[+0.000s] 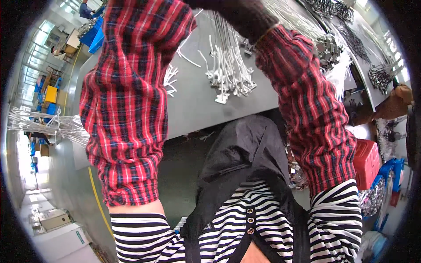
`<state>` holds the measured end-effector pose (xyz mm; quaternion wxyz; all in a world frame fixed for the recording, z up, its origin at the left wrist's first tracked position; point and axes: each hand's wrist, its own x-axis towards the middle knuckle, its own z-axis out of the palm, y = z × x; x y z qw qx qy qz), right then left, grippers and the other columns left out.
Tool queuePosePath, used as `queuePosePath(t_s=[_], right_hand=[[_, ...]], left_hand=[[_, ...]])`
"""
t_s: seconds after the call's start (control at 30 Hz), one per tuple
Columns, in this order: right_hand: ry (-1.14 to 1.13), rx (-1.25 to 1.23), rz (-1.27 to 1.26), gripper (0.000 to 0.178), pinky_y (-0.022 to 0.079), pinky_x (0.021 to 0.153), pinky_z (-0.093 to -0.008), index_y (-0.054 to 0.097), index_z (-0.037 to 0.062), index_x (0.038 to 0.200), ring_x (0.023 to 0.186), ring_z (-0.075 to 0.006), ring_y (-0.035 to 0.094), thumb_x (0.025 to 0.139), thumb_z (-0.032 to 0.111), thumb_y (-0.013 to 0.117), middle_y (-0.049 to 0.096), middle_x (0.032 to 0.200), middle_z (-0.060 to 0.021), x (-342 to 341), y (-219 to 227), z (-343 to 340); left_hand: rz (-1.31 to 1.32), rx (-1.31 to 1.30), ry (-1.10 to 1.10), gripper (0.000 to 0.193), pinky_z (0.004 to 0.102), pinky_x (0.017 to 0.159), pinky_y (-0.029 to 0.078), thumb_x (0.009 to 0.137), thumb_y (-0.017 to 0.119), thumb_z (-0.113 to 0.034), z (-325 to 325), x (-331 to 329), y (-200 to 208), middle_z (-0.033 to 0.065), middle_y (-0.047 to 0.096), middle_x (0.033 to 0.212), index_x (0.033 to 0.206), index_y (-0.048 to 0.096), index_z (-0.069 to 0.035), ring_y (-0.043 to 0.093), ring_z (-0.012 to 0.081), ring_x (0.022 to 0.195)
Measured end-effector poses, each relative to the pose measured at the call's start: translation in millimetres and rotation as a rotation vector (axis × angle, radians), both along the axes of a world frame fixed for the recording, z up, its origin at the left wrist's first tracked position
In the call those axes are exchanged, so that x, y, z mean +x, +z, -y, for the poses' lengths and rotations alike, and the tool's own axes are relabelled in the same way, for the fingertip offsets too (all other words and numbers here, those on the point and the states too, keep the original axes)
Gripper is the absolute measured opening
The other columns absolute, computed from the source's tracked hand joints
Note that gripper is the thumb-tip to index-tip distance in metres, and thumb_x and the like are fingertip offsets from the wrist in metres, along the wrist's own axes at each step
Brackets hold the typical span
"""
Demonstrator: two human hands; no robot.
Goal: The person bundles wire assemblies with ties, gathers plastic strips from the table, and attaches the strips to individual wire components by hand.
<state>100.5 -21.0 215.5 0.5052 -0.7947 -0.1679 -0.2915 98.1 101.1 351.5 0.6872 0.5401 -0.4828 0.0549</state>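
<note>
Both my arms, in red and black plaid sleeves, stretch over a grey table (193, 109) toward the top edge. My right hand (251, 18), in a dark glove, is only partly in view, and its fingers are hidden or cut off at the top. My left hand is out of the picture beyond its sleeve. Between the arms lies a bundle of white cables (229, 76) with small white connectors at the near ends, close to my right hand. A few more white cable ends (171, 79) show beside my left sleeve.
Right of my right arm, pale cables with grey metal-like ends (326, 48) lie on the table. Black cables (380, 75) cover another table farther right. White cables (52, 125) stick out at left. A red bin (366, 164) stands at lower right, blue bins (94, 36) at upper left.
</note>
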Motion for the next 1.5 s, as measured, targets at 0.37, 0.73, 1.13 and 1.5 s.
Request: queuePosePath(t_s=[0.37,0.73,1.13,1.5], right_hand=[[-0.185,-0.028,-0.188,0.031,0.053,0.071,-0.034,0.069,-0.0008,0.099,0.078,-0.0128,0.064,0.091,0.029,0.07,0.07,0.083,-0.0057,-62.2,-67.5,61.2],[-0.267,-0.744,-0.748,0.039,0.052,0.083,-0.0493,0.054,0.009,0.125,0.096,-0.0422,0.064,0.09,0.025,0.057,0.065,0.106,-0.0212,-131.3,-205.5,12.2],[-0.408,-0.784,-0.713,0.043,0.052,0.086,-0.0501,0.064,0.0162,0.119,0.102,-0.037,0.064,0.084,0.041,0.062,0.066,0.111,-0.018,-106.2,-231.1,42.9],[-0.356,0.092,-0.532,0.04,0.051,0.094,-0.0418,0.067,0.0058,0.119,0.105,-0.0345,0.064,0.089,0.031,0.068,0.065,0.117,-0.0182,-163.9,-205.6,92.7]], left_hand=[[-0.253,-0.003,0.09,0.017,0.0281,0.062,0.047,0.088,0.069,-0.021,-3.1,19.1,-40.0,0.0018,0.06,0.07,0.083,0.067,-0.005,0.057,0.0131,0.064],[-0.197,0.124,0.185,0.018,0.0274,0.06,0.046,0.087,0.069,-0.021,17.8,3.7,-67.7,-0.0002,0.058,0.067,0.077,0.065,-0.006,0.054,0.0118,0.059],[-0.159,0.172,0.338,0.029,0.0276,0.061,0.048,0.092,0.067,-0.031,24.0,2.1,-72.8,0.0014,0.058,0.063,0.079,0.069,-0.004,0.057,0.0122,0.059],[-0.612,-0.134,-0.456,0.033,0.0274,0.037,0.021,0.1,0.057,-0.035,-1.3,33.6,-63.6,-0.0069,0.032,0.05,0.086,0.065,-0.006,0.027,0.0066,0.037]])
